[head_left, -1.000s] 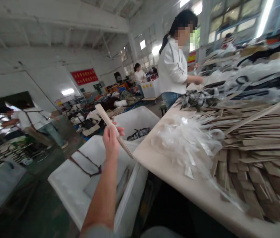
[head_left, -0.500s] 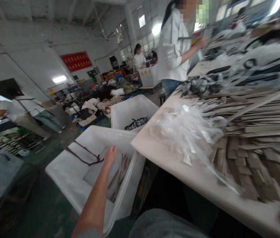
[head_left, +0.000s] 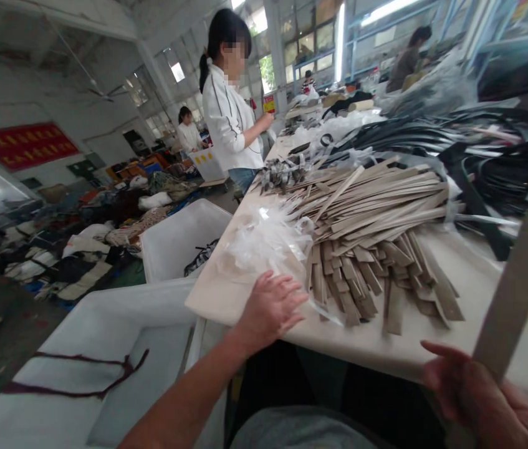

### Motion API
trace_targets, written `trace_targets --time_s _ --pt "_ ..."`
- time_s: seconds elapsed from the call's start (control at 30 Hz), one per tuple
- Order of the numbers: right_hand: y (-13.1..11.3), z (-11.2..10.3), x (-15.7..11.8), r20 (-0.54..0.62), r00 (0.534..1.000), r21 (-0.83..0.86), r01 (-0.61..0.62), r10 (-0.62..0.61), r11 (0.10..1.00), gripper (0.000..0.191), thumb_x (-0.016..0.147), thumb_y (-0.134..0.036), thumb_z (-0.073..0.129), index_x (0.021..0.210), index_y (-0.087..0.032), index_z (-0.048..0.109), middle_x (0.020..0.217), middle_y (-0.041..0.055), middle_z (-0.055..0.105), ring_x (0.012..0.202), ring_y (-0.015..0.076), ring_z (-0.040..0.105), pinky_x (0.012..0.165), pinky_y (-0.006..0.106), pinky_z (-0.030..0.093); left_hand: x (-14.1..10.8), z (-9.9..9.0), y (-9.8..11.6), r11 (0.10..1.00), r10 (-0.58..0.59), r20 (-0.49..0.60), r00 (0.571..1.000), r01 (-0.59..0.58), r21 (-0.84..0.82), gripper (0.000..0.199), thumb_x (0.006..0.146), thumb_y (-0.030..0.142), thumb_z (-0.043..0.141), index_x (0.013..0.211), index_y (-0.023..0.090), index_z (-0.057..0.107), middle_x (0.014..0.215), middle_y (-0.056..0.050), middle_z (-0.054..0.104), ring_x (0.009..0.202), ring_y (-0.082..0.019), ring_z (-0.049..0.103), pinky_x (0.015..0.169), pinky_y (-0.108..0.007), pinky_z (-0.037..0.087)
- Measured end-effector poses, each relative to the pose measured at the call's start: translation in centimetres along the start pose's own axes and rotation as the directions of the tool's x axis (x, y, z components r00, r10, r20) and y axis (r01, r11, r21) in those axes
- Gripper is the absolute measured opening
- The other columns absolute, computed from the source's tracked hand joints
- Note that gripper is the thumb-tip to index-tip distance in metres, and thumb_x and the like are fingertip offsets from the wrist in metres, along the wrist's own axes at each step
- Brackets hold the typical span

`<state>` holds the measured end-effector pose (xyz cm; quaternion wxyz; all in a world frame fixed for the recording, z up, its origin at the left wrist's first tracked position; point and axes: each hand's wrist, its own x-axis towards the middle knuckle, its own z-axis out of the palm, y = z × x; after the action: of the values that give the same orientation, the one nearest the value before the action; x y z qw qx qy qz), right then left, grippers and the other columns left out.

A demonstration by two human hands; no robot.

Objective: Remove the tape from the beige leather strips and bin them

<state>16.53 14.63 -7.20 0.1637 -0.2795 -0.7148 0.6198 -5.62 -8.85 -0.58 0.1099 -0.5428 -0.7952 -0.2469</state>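
My left hand (head_left: 270, 307) is over the table's near edge, fingers spread and nothing in it. Just beyond it lies a heap of clear plastic strips (head_left: 264, 240). My right hand (head_left: 492, 393), at the lower right, grips a flat grey-brown strip (head_left: 520, 287) that stands up at a slant from the fingers. The strip's lower end is partly hidden by the hand. Between and beyond my hands, many similar grey-brown strips (head_left: 376, 212) lie in a loose pile, their ends fanned toward me on the pale table (head_left: 474, 262).
A white bin (head_left: 151, 290) with a dark red strap (head_left: 90, 393) stands at my left. Behind it, another white bin (head_left: 184, 218) holds a dark bundle. A co-worker (head_left: 230, 118) stands at the table's far left side. Black strips (head_left: 399, 134) cover the back.
The view has turned right. My left hand has moved from above the near bin to the table edge, and its fingers have spread. My right hand with a strip has come into view.
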Motion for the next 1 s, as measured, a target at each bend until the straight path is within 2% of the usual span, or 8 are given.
trace_targets --time_s 0.17,0.47,0.6,0.7,0.77,0.83,0.93,1.0 --pt "-1.5 -0.1 -0.4 0.031 0.996 0.164 -0.089 0.085 0.983 0.042 0.087 -0.066 0.047 0.101 -0.029 0.061 0.070 0.0074 0.060 0.051 0.0181 0.050 0.045 0.032 0.043 1.9 4.9 1.9 0.998 -0.003 0.024 1.000 0.005 -0.057 0.026 0.083 0.016 0.061 0.099 0.035 0.071 0.111 -0.002 0.071 0.121 -0.022 0.054 0.115 -0.049 0.018" --pt "-3.9 3.1 1.4 0.401 0.916 -0.001 -0.021 0.020 1.000 0.046 0.085 -0.060 0.050 0.096 -0.018 0.062 0.056 -0.0037 0.049 0.044 0.0106 0.040 0.040 0.022 0.032 0.7 4.6 4.4 0.979 0.035 -0.075 0.997 -0.049 -0.199 0.033 0.080 0.020 0.067 0.100 0.047 0.069 0.116 0.003 0.070 0.121 -0.022 0.056 0.117 -0.047 0.009" --pt "-4.4 4.6 1.5 0.366 0.928 -0.090 0.109 -0.069 0.990 0.029 0.083 -0.045 0.055 0.069 -0.019 0.057 0.057 -0.0032 0.047 0.053 0.0125 0.045 0.050 0.023 0.038 -0.1 4.7 4.6 0.965 -0.085 -0.125 0.989 0.051 -0.258 0.029 0.077 0.023 0.070 0.097 0.045 0.072 0.110 0.002 0.072 0.117 -0.023 0.058 0.117 -0.045 0.013" --pt "-4.6 4.6 1.3 0.299 0.949 -0.113 0.138 -0.098 0.984 0.030 0.084 -0.044 0.052 0.066 -0.021 0.054 0.055 -0.0032 0.046 0.054 0.0133 0.044 0.051 0.025 0.036 -0.9 4.3 5.4 0.941 -0.211 -0.189 0.959 0.147 -0.306 0.021 0.078 0.028 0.069 0.098 0.033 0.073 0.108 -0.004 0.072 0.110 -0.025 0.060 0.109 -0.043 0.030" --pt "-4.9 4.4 1.1 0.259 0.956 -0.147 0.179 -0.136 0.973 0.030 0.085 -0.044 0.050 0.066 -0.021 0.054 0.054 -0.0032 0.046 0.053 0.0135 0.043 0.050 0.025 0.035 -1.3 4.2 6.4 0.832 -0.360 -0.101 0.927 0.270 -0.484 0.015 0.083 0.034 0.064 0.089 0.025 0.074 0.098 -0.007 0.072 0.098 -0.024 0.063 0.094 -0.037 0.043" --pt "-5.1 4.2 0.9 0.240 0.952 -0.187 0.236 -0.188 0.954 0.029 0.086 -0.042 0.050 0.067 -0.021 0.055 0.053 -0.0031 0.047 0.052 0.0136 0.044 0.049 0.025 0.035 -1.5 4.4 7.8 0.601 -0.458 0.149 0.877 0.428 -0.675 0.027 0.088 0.041 0.055 0.087 0.020 0.073 0.087 -0.008 0.072 0.085 -0.021 0.064 0.081 -0.032 0.047" --pt "-5.0 4.4 0.8 0.243 0.932 -0.227 0.325 -0.270 0.918 0.029 0.088 -0.041 0.050 0.068 -0.021 0.058 0.057 -0.0023 0.052 0.053 0.0141 0.048 0.052 0.025 0.039 -1.1 5.5 9.6 0.227 -0.421 0.458 0.783 0.580 -0.783 0.039 0.086 0.049 0.055 0.097 0.015 0.072 0.086 -0.009 0.071 0.079 -0.020 0.063 0.073 -0.029 0.047" --pt "-4.7 4.4 0.9 0.241 0.921 -0.239 0.363 -0.307 0.901 0.030 0.089 -0.039 0.049 0.068 -0.020 0.058 0.060 -0.0014 0.057 0.056 0.0146 0.052 0.055 0.026 0.041 -0.5 6.2 10.3 0.133 -0.424 0.498 0.756 0.596 -0.792 0.039 0.084 0.047 0.060 0.097 0.013 0.073 0.084 -0.008 0.071 0.077 -0.019 0.061 0.073 -0.028 0.046"
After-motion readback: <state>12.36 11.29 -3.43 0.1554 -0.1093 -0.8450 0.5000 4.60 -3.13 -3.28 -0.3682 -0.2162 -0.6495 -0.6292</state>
